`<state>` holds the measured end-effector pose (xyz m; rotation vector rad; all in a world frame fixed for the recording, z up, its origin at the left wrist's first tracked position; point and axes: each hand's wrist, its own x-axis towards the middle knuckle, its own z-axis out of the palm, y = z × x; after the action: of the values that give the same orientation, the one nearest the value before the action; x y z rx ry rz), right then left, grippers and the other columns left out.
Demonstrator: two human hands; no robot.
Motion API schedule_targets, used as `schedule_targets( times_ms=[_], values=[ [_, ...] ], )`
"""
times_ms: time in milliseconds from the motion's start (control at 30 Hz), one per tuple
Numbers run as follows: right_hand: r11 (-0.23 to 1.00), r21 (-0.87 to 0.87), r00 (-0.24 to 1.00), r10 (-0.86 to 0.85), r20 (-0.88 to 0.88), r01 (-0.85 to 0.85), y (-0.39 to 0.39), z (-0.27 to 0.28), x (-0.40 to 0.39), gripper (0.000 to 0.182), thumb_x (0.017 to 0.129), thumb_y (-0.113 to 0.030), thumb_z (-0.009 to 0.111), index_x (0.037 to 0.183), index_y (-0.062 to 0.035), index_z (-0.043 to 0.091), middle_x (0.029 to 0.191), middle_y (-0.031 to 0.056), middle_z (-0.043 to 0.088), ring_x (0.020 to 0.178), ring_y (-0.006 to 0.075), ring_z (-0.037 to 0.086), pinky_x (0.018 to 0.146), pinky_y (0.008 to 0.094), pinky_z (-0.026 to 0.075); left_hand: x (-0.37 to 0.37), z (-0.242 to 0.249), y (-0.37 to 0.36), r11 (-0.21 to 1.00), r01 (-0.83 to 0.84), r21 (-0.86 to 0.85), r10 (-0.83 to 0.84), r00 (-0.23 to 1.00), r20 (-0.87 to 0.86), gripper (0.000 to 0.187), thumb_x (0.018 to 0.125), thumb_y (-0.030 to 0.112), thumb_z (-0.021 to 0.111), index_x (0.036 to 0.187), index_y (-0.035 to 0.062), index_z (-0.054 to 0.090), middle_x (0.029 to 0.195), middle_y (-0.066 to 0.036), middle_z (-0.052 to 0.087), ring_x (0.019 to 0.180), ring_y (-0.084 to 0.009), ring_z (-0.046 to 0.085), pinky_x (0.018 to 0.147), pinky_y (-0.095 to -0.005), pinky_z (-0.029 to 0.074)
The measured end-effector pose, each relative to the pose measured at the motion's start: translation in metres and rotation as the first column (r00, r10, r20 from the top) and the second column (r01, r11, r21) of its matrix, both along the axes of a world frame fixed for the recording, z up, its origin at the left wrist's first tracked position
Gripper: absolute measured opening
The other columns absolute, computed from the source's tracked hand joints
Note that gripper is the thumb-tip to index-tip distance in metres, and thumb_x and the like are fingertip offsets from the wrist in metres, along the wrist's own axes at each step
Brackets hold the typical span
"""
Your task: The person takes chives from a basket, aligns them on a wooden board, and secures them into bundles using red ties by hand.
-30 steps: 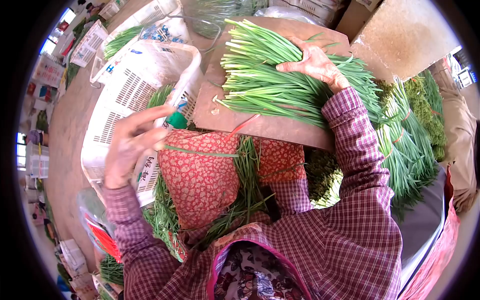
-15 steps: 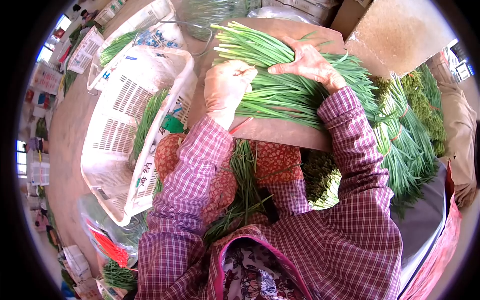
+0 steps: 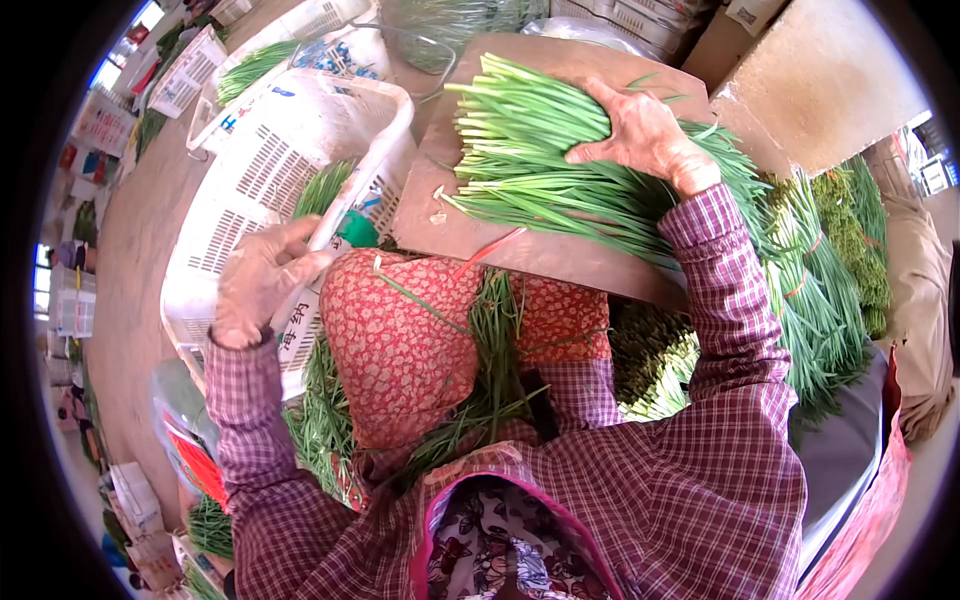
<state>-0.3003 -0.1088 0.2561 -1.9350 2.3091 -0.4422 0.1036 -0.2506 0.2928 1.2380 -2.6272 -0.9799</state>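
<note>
My right hand (image 3: 645, 140) rests on a pile of green stalks (image 3: 540, 120), thumb and fingers spread around part of it. The stalks lie on a brown board (image 3: 430, 225), pale ends to the left. At the near edge of the board lies a red strip (image 3: 490, 252). My left hand (image 3: 268, 275) is over the near rim of a white plastic crate (image 3: 215, 225), fingers apart and bent, with nothing visible between them. More green stalks (image 3: 322, 190) lie inside the crate, beyond that hand.
Tied green bunches (image 3: 815, 300) stand at the right, below a cardboard box (image 3: 810, 80). Loose stalks (image 3: 492, 340) lie across my red flowered lap (image 3: 400, 340). A plastic bag with red strips (image 3: 198, 465) is at the lower left.
My left hand has left the stalks on the board and moved left and down to the crate rim, its fingers opening. My right hand stays on the pile. The view has shifted slightly.
</note>
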Motion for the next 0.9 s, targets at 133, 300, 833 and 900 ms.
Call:
schedule_targets(
  times_ms=[133,300,833,900],
  values=[
    [0.988,-0.114,0.969,0.075,-0.234,-0.104,0.002,-0.018,0.007,0.098,0.06,-0.058,0.079,0.141,-0.0167,0.04,0.123,0.0159,0.057,0.121,0.0366,0.051,0.102,0.0557,0.037,0.018,-0.012,-0.029,0.793,0.062,-0.606,0.018,0.992,0.124,0.05,0.085,0.038,0.07,0.12,0.0024,0.064,0.123,-0.015,0.063,0.117,-0.0233,0.057,0.1,-0.0354,0.044],
    [0.979,-0.135,0.969,0.12,-0.216,-0.151,0.003,-0.023,0.013,0.102,0.058,-0.062,0.078,0.14,-0.0146,0.041,0.128,0.0161,0.051,0.123,0.0384,0.048,0.104,0.0571,0.035,-0.078,-0.014,-0.053,0.991,-0.009,0.135,0.073,0.872,-0.484,0.065,0.092,0.057,0.049,0.132,0.0061,0.055,0.129,-0.014,0.06,0.125,-0.0263,0.051,0.107,-0.036,0.037],
    [0.969,-0.129,0.974,0.2,-0.102,-0.212,0.004,-0.021,0.006,0.107,0.059,-0.057,0.08,0.146,-0.0145,0.034,0.129,0.0144,0.056,0.124,0.0338,0.048,0.105,0.0513,0.036,-0.238,-0.1,-0.151,0.792,0.468,0.392,0.068,0.57,-0.818,0.099,0.082,0.081,0.039,0.145,0.0051,0.034,0.144,-0.014,0.046,0.141,-0.0245,0.032,0.118,-0.0501,0.004],
    [0.967,-0.127,0.975,0.217,-0.047,-0.221,0.003,-0.019,0.005,0.104,0.059,-0.054,0.081,0.144,-0.0134,0.037,0.128,0.0146,0.055,0.123,0.0346,0.048,0.105,0.0522,0.035,-0.214,-0.033,-0.093,0.884,0.342,0.319,0.045,0.617,-0.786,0.09,0.085,0.066,0.049,0.145,0.0018,0.034,0.144,-0.018,0.044,0.138,-0.0274,0.036,0.116,-0.0459,0.017]
  ],
)
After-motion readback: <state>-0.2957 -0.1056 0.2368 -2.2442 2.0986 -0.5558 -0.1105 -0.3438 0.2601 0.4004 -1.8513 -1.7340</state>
